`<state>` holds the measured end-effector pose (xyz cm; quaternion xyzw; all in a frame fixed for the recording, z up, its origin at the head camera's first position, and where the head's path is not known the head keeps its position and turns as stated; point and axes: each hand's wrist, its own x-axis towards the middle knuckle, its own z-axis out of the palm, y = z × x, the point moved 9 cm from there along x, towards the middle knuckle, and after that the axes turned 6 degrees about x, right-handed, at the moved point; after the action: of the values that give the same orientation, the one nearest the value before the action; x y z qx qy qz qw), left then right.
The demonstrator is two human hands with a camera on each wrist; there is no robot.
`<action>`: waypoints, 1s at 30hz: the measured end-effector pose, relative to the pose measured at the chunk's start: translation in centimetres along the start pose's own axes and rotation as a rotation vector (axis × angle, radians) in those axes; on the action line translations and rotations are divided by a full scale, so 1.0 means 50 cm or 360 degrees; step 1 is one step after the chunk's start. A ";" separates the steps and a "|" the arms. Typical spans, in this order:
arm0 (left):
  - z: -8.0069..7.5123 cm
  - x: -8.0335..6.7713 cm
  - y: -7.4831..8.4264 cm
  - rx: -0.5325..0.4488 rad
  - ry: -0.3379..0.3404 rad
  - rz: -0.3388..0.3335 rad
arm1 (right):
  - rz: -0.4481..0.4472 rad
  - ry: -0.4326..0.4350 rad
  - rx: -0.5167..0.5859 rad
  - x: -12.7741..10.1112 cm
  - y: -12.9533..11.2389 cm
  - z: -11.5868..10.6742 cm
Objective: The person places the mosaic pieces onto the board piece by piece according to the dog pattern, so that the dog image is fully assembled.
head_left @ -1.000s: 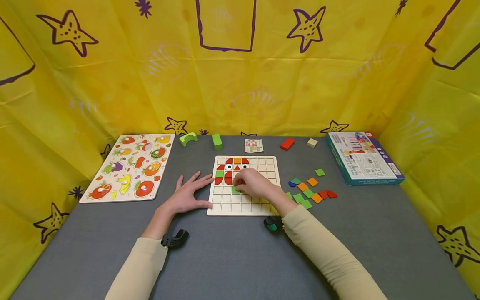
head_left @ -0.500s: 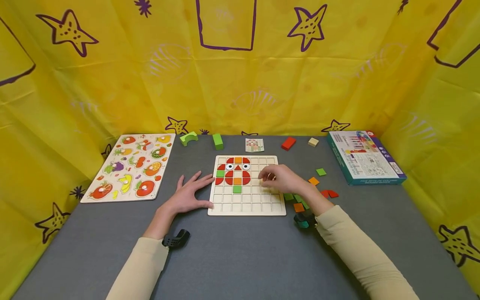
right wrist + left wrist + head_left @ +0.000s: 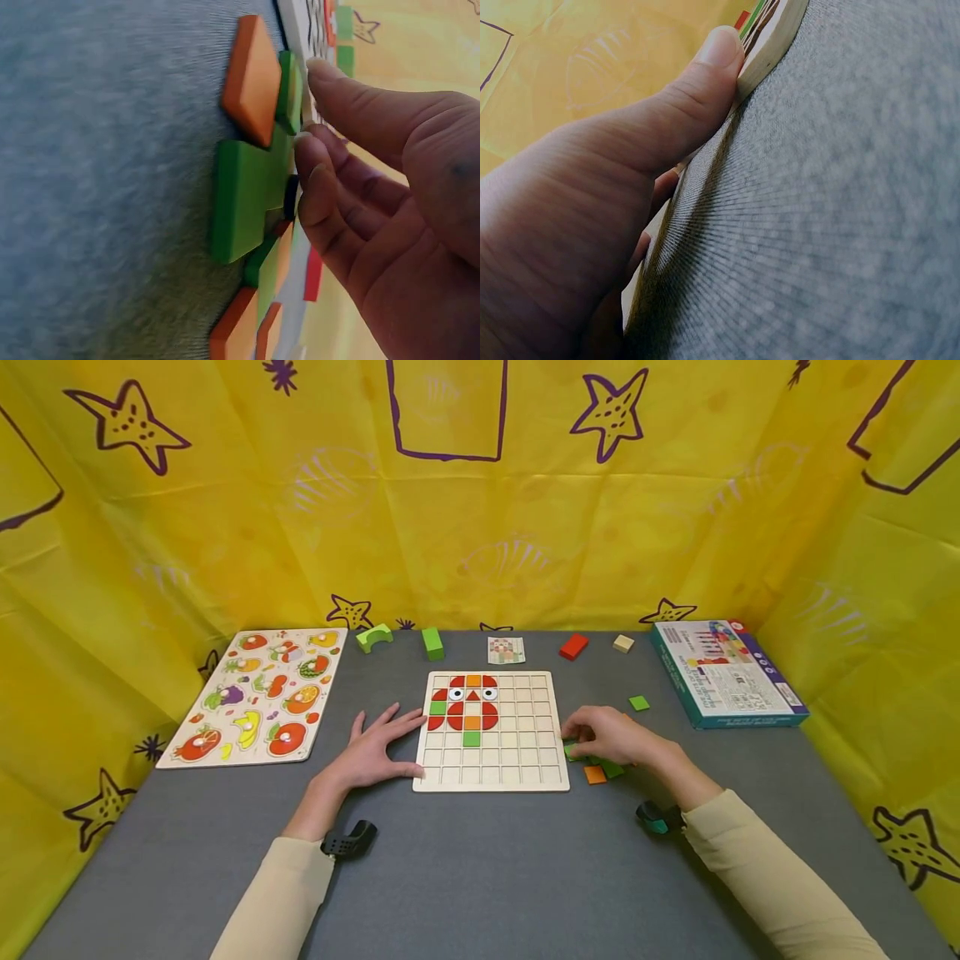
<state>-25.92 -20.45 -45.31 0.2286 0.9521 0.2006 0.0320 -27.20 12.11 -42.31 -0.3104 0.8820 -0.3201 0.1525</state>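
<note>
Table top (image 3: 480, 877) is covered in a grey cloth, matt, with a fine woven grain you can really see in the wrist views. The grid board (image 3: 491, 772) looks like pale unfinished wood, smooth, with a visibly layered edge. Loose tiles (image 3: 247, 191) are painted wood by the look of it, flat satin colour, crisp edges. The fruit puzzle (image 3: 258, 693) seems to be the same sort of wood with glossy printed pieces. The box (image 3: 723, 672) is printed cardboard, slight sheen. The yellow backdrop (image 3: 480, 527) is thin, creased sheeting, faintly shiny. Sleeves (image 3: 757, 877) are soft matt knit.
</note>
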 end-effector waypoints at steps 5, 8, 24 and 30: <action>0.001 0.000 0.000 0.0000 0.0000 0.0001 | 0.0015 -0.0031 -0.0053 -0.008 0.002 0.008; 0.002 0.001 0.000 -0.0006 0.0000 0.0007 | 0.0017 -0.0032 -0.0059 -0.008 0.000 0.007; 0.000 0.000 -0.001 0.0008 0.0001 0.0005 | -0.0100 0.0030 0.0118 0.048 -0.073 0.007; 0.000 0.000 0.000 0.0000 -0.0005 0.0011 | -0.0173 0.0016 0.0131 0.102 -0.129 0.053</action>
<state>-25.95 -20.47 -45.31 0.2321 0.9513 0.2004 0.0327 -26.96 3.70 -40.39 -0.3497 0.8507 -0.3654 0.1430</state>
